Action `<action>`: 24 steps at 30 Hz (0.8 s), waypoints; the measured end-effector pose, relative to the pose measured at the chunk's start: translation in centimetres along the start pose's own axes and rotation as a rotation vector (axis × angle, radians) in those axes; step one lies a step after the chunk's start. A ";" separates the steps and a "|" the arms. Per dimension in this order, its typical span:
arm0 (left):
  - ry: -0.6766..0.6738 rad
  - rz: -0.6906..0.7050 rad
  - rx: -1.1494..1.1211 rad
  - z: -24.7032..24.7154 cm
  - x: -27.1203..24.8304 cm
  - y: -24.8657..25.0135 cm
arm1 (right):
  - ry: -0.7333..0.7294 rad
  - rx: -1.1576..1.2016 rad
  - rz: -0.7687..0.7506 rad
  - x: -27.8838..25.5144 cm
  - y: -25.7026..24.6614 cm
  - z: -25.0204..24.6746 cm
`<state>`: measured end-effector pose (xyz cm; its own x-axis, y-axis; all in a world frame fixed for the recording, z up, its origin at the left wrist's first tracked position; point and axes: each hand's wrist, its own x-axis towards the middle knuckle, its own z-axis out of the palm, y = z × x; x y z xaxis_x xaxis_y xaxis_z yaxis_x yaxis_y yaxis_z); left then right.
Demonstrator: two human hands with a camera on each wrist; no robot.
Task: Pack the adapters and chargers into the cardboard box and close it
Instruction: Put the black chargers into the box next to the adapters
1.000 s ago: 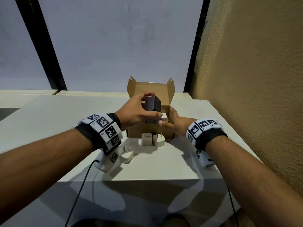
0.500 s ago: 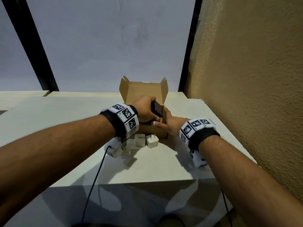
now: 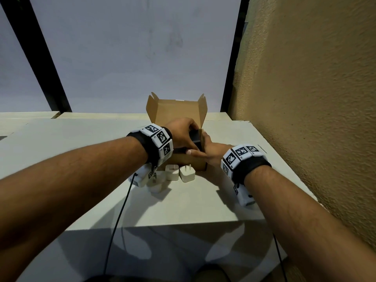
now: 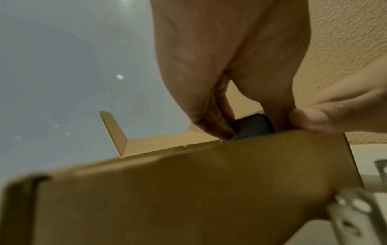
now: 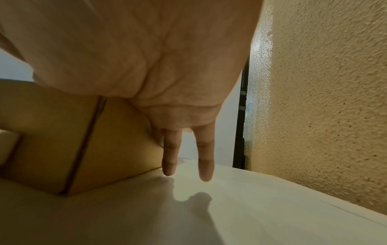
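Observation:
The open cardboard box [image 3: 184, 162] stands mid-table with its lid [image 3: 177, 110] upright. My left hand [image 3: 190, 132] pinches a black adapter [image 3: 195, 139] and holds it half inside the box's right end. In the left wrist view the black adapter [image 4: 251, 126] shows just above the box front wall [image 4: 188, 190]. My right hand [image 3: 205, 148] rests on the box's right front corner with its thumb [image 4: 310, 118] on the rim. Its fingers [image 5: 169, 157] hang straight beside the box side [image 5: 117, 149]. Three white chargers [image 3: 172, 171] [image 3: 187, 174] [image 3: 155, 183] lie in front of the box.
A rough tan wall [image 3: 305, 98] runs close along the table's right edge. The white table [image 3: 183, 204] ends in a front edge just below the chargers. Black cables [image 3: 118, 216] hang from both wrists. A pale panel with black posts [image 3: 234, 68] stands behind the box.
My left hand has carried the black adapter from above the box down into its right end. The right hand has stayed at the box's corner.

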<state>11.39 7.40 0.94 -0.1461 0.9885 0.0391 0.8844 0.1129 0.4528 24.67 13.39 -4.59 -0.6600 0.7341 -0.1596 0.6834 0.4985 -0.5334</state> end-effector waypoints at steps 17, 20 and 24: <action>-0.085 0.054 0.050 1.5 1.0 -0.3 | 0.044 0.012 -0.058 0.4 0.6 0.0; -0.130 0.090 0.095 1.7 1.1 -0.3 | 0.050 0.002 -0.026 0.8 0.6 0.3; -0.137 0.114 0.096 1.8 1.1 -0.7 | 0.084 0.043 -0.043 1.9 1.6 0.9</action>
<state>11.43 8.56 -0.87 0.0129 0.9991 -0.0397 0.9308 0.0025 0.3654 24.15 15.16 -6.51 -0.6588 0.7494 -0.0667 0.6399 0.5115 -0.5735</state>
